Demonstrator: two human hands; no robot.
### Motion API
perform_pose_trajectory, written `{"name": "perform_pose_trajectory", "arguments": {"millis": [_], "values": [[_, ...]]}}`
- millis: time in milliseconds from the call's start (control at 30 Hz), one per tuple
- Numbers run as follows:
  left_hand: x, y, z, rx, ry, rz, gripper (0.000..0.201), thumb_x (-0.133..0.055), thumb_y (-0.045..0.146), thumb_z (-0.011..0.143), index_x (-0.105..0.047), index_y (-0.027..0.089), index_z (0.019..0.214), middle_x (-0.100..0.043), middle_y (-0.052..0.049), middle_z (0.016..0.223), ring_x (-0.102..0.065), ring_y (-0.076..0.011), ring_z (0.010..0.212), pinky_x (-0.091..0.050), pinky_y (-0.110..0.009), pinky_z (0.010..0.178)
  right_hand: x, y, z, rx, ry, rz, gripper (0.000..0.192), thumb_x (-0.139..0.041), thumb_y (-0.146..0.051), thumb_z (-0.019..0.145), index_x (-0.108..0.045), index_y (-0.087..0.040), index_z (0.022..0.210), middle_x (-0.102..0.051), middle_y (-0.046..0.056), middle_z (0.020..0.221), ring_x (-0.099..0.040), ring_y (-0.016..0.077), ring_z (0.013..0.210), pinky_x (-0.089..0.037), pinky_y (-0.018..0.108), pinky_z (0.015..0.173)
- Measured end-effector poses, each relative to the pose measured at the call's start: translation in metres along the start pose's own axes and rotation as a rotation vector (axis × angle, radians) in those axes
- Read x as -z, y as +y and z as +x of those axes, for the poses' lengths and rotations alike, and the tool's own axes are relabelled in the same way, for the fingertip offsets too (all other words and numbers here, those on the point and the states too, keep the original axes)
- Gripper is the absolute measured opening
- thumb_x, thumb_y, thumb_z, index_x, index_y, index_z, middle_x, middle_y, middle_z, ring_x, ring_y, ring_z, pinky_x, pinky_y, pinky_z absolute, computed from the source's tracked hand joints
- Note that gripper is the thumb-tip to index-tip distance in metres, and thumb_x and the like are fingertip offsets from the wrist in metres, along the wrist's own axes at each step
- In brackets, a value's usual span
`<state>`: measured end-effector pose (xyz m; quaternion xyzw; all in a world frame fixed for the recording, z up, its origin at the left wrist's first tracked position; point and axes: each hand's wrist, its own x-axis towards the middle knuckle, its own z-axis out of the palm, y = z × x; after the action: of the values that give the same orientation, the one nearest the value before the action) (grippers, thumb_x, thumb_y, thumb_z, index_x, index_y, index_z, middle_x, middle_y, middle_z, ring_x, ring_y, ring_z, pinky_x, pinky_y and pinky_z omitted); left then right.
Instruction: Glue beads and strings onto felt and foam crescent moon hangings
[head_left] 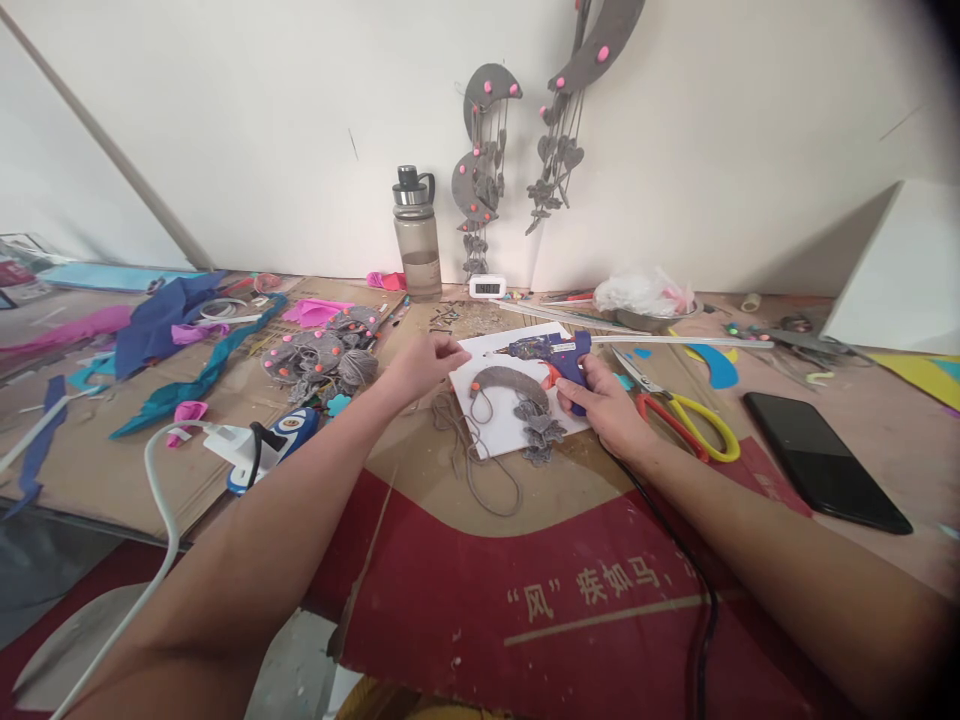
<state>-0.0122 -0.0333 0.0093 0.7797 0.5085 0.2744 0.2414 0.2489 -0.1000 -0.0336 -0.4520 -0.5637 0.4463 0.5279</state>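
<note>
My right hand (611, 408) is wrapped round the handle of a blue hot glue gun (574, 362), its orange trigger under my fingers. A long clear glue stick (660, 341) sticks out of its back, and the nozzle points left. My left hand (427, 366) is at the left edge of a white sheet (491, 437), thumb and fingertips pinched near the nozzle; what they hold, if anything, is too small to make out. Below the gun lies a grey felt crescent (508, 380) with grey flower shapes (541, 435) and a loop of grey cord (495, 508).
Red-and-yellow scissors (679, 410) and a black phone (825, 460) lie at right. Finished grey pieces (322, 355), felt scraps (169, 315) and a plugged-in power strip (292, 440) are left. A water bottle (418, 240) stands behind; moon hangings (491, 90) are on the wall.
</note>
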Motion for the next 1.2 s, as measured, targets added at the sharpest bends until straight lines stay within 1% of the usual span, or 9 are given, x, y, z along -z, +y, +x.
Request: {"name": "perform_pose_trajectory", "arguments": {"millis": [67,100,267,333,567,700,833,1067,1200], "values": [[0.009,-0.002,0.001,0.003,0.035,0.02,0.028,-0.059,0.04,0.077,-0.07,0.014,0.078,-0.065,-0.002,0.069,-0.054,-0.0135,0.063,-0.039,-0.026,0.06,0.0,0.001,0.0,0.009,-0.004,0.013,0.031,-0.068,-0.042,0.078,-0.045,-0.023,0.088,-0.052,-0.007,0.064,-0.041,0.0095,0.052,-0.032,0.026,0.051],[0.013,-0.003,0.001,0.011,0.018,0.036,0.026,-0.061,0.039,0.075,-0.07,0.014,0.077,-0.066,-0.002,0.069,-0.055,-0.0138,0.064,-0.039,-0.026,0.06,0.001,0.002,0.001,0.015,-0.008,0.019,0.03,-0.067,-0.041,0.078,-0.046,-0.023,0.088,-0.054,-0.007,0.066,-0.041,0.0093,0.053,-0.031,0.026,0.051],[0.018,-0.013,0.001,0.071,-0.234,0.121,0.019,-0.07,0.033,0.063,-0.074,0.017,0.072,-0.07,-0.002,0.068,-0.059,-0.0157,0.065,-0.04,-0.025,0.06,0.002,0.004,0.001,0.019,-0.019,0.017,0.028,-0.066,-0.041,0.08,-0.047,-0.024,0.092,-0.058,-0.005,0.073,-0.041,0.0094,0.054,-0.031,0.027,0.051],[0.015,-0.015,0.001,0.096,-0.28,0.151,0.017,-0.072,0.031,0.06,-0.075,0.019,0.071,-0.071,-0.001,0.068,-0.06,-0.0158,0.066,-0.039,-0.024,0.058,0.001,0.004,0.001,0.017,-0.018,0.018,0.029,-0.066,-0.041,0.08,-0.047,-0.024,0.092,-0.059,-0.005,0.074,-0.041,0.0095,0.054,-0.031,0.027,0.052],[0.002,-0.018,0.0,0.113,-0.188,0.149,0.013,-0.073,0.031,0.061,-0.075,0.019,0.065,-0.066,0.0,0.056,-0.054,-0.0137,0.055,-0.036,-0.024,0.051,0.002,0.004,0.001,0.0,-0.004,0.04,0.029,-0.067,-0.04,0.079,-0.046,-0.024,0.091,-0.059,-0.005,0.074,-0.041,0.0092,0.054,-0.03,0.026,0.051],[-0.001,-0.025,0.004,0.064,-0.131,0.111,0.022,-0.073,0.033,0.06,-0.077,0.018,0.076,-0.071,-0.002,0.066,-0.058,-0.015,0.059,-0.037,-0.025,0.051,0.004,0.005,0.002,0.004,0.012,0.078,0.028,-0.067,-0.038,0.079,-0.047,-0.024,0.091,-0.059,-0.005,0.075,-0.041,0.009,0.055,-0.031,0.026,0.053],[-0.001,-0.027,0.005,0.055,-0.168,0.13,0.026,-0.073,0.034,0.059,-0.078,0.019,0.08,-0.071,-0.002,0.066,-0.056,-0.0147,0.058,-0.037,-0.025,0.052,0.005,0.006,0.002,-0.009,0.006,0.124,0.026,-0.068,-0.035,0.079,-0.047,-0.024,0.091,-0.059,-0.005,0.077,-0.041,0.0082,0.055,-0.031,0.025,0.053],[-0.003,-0.013,-0.002,0.109,-0.158,0.187,0.018,-0.069,0.032,0.062,-0.079,0.021,0.072,-0.071,-0.001,0.063,-0.056,-0.0153,0.058,-0.032,-0.025,0.049,0.005,0.004,0.002,-0.031,-0.001,0.118,0.029,-0.068,-0.037,0.078,-0.047,-0.023,0.091,-0.061,-0.004,0.081,-0.042,0.008,0.055,-0.032,0.025,0.053],[0.008,-0.009,-0.003,0.107,-0.193,0.172,0.015,-0.069,0.03,0.062,-0.076,0.019,0.069,-0.069,-0.001,0.061,-0.058,-0.0157,0.06,-0.037,-0.025,0.053,0.004,0.003,0.002,-0.023,0.002,0.083,0.03,-0.068,-0.041,0.077,-0.046,-0.024,0.089,-0.063,-0.003,0.084,-0.041,0.0086,0.055,-0.032,0.026,0.053]]}}
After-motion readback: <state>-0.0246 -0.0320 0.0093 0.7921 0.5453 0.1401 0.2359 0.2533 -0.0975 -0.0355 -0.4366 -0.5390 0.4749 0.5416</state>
